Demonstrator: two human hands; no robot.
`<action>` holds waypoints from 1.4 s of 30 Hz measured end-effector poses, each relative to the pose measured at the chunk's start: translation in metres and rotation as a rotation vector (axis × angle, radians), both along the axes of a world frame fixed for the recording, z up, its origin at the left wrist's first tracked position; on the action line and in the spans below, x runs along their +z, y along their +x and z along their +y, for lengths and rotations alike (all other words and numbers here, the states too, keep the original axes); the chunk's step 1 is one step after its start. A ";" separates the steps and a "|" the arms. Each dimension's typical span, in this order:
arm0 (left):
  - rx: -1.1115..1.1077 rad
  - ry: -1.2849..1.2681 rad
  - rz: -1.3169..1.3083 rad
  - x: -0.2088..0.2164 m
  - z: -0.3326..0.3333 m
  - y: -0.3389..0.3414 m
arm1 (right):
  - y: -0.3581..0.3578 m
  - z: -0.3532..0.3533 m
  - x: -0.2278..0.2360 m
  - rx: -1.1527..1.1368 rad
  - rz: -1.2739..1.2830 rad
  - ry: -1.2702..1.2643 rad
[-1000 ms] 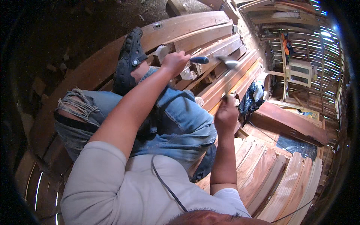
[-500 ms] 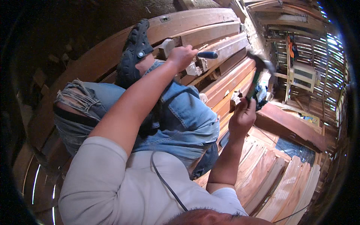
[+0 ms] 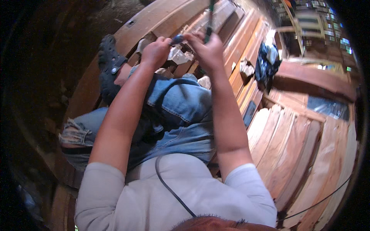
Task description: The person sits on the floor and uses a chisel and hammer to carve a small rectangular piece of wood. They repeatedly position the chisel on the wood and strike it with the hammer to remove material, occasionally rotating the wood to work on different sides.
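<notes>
My left hand (image 3: 156,53) is closed round a chisel, with its dark blue handle (image 3: 177,39) sticking out to the right; the blade is hidden. My right hand (image 3: 208,52) grips a hammer by its green handle (image 3: 210,21), which points up past the top edge, so the head is out of sight. The thumb and forefinger of that hand reach to the end of the blue handle and seem to touch it. Below both hands lie pale wooden blocks (image 3: 178,56) among long reddish-brown boards (image 3: 246,42).
My jeans-clad legs (image 3: 177,100) are folded under my arms, with a dark clog (image 3: 110,63) at left. To the right are a black plastic bag (image 3: 266,63), a thick brown beam (image 3: 314,81) and light planks (image 3: 293,150). A dark cable (image 3: 320,208) crosses the planks.
My right hand with the hammer has moved left and up, close to my left hand. Its fingers now meet the chisel's handle. The whole view has shifted.
</notes>
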State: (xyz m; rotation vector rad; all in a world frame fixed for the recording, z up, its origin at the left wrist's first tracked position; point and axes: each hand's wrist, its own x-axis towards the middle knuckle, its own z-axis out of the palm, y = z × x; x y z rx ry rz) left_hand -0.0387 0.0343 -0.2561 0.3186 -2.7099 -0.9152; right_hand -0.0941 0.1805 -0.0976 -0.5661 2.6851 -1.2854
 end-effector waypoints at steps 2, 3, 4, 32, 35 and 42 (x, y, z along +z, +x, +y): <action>-0.032 0.066 0.079 -0.010 -0.003 -0.002 | -0.005 -0.020 -0.017 -0.004 -0.073 -0.027; -0.055 0.107 0.128 -0.016 -0.001 -0.005 | -0.010 -0.020 -0.029 0.085 -0.068 -0.071; -0.060 0.089 0.107 -0.015 -0.002 -0.004 | -0.005 -0.023 -0.030 0.086 -0.097 -0.133; 0.181 0.035 -0.037 0.005 0.000 0.001 | -0.016 0.060 -0.018 0.118 -0.409 -0.214; 0.172 0.012 -0.049 0.008 0.005 0.001 | -0.016 0.064 -0.008 0.022 -0.353 -0.216; 0.099 -0.026 0.086 0.005 0.005 0.000 | -0.030 0.071 -0.022 -0.078 -0.299 -0.558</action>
